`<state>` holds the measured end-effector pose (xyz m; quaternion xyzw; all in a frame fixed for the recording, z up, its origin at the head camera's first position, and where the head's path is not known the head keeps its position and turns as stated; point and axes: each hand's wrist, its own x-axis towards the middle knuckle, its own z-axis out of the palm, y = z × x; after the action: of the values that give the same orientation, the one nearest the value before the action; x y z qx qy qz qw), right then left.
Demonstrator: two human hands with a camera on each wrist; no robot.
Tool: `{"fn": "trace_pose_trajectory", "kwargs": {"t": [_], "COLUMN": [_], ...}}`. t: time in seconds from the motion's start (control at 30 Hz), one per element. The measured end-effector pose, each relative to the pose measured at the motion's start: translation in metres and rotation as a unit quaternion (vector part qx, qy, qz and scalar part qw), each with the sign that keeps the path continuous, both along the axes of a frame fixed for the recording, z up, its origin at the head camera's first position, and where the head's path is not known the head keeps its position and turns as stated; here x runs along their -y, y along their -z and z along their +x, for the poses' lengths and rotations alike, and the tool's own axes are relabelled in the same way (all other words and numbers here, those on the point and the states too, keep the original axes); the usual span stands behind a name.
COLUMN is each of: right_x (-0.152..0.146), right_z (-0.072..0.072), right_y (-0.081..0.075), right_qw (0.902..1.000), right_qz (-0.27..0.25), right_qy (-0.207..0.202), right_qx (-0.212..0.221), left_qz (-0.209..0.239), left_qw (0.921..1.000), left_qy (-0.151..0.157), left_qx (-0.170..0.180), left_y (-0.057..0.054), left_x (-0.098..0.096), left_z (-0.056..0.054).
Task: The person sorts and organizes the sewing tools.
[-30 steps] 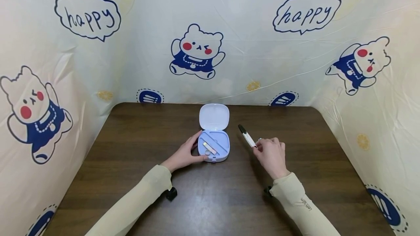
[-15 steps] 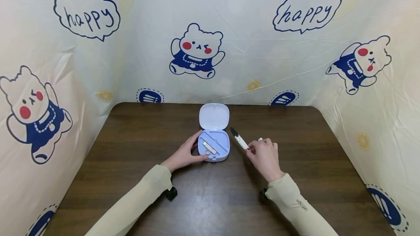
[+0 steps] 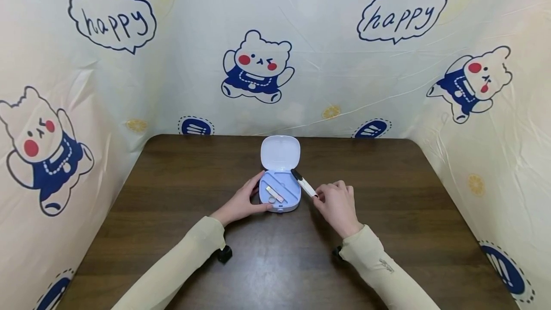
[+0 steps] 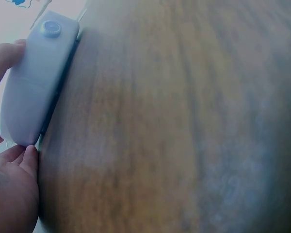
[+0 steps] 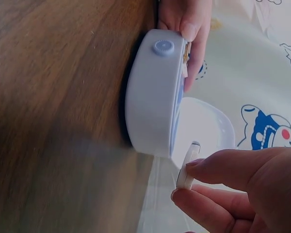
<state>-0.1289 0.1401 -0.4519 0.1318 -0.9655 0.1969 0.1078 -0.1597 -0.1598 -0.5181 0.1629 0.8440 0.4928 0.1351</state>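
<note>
A light-blue hinged case (image 3: 293,200) lies on the table with its whitish lid (image 3: 281,153) raised at the back. Its tray has a diagonal divider, a small pale strip (image 3: 274,194) and a small ring-like item (image 3: 272,200). My left hand (image 3: 241,204) grips the case from the left, thumb at the front corner and fingers along the side. My right hand (image 3: 337,207) pinches a white pen-like stick (image 3: 307,187) with a black end between thumb and fingers. The stick slants up to the left, its black end overlapping the case's right back corner; contact cannot be told.
The dark wooden table (image 3: 193,171) has its far edge behind the case. A printed cloth (image 3: 327,4) hangs around the back and both sides. Black wrist cameras (image 3: 225,254) sit under both cuffs.
My right hand has moved left with the pen-like stick, bringing its black end from right of the case to the case's back corner. My left hand and the case have stayed put.
</note>
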Motion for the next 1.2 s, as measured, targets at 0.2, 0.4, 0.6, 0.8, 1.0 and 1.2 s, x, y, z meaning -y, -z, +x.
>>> {"fn": "trace_pose_trajectory", "kwargs": {"t": [0.2, 0.4, 0.6, 0.8, 1.0, 1.2], "right_x": [0.007, 0.015, 0.023, 0.031, 0.039, 0.045], "right_z": [-0.001, -0.003, -0.005, -0.005, -0.007, -0.007], "right_y": [0.002, 0.003, 0.004, 0.002, 0.0, 0.002], "right_qw": [0.9999, 0.9999, 0.9996, 0.9993, 0.9988, 0.9984], "right_qz": [0.002, 0.009, 0.012, 0.017, 0.021, 0.026], "right_qy": [-0.01, -0.012, -0.022, -0.031, -0.043, -0.05], "right_qx": [-0.004, 0.0, 0.009, 0.013, 0.007, 0.007], "left_qz": [0.003, 0.01, 0.009, 0.009, 0.009, 0.009], "left_qw": [1.0, 0.9999, 0.9999, 0.9999, 0.9999, 0.9999], "left_qy": [-0.002, -0.001, -0.003, -0.003, -0.005, -0.004], "left_qx": [-0.005, -0.008, -0.005, -0.009, -0.007, 0.005], "left_y": [0.001, 0.001, 0.001, 0.001, 0.001, 0.001], "left_x": [0.0, 0.0, 0.0, 0.0, 0.0, 0.0], "left_z": [-0.001, -0.001, -0.001, 0.0, 0.0, 0.0]}}
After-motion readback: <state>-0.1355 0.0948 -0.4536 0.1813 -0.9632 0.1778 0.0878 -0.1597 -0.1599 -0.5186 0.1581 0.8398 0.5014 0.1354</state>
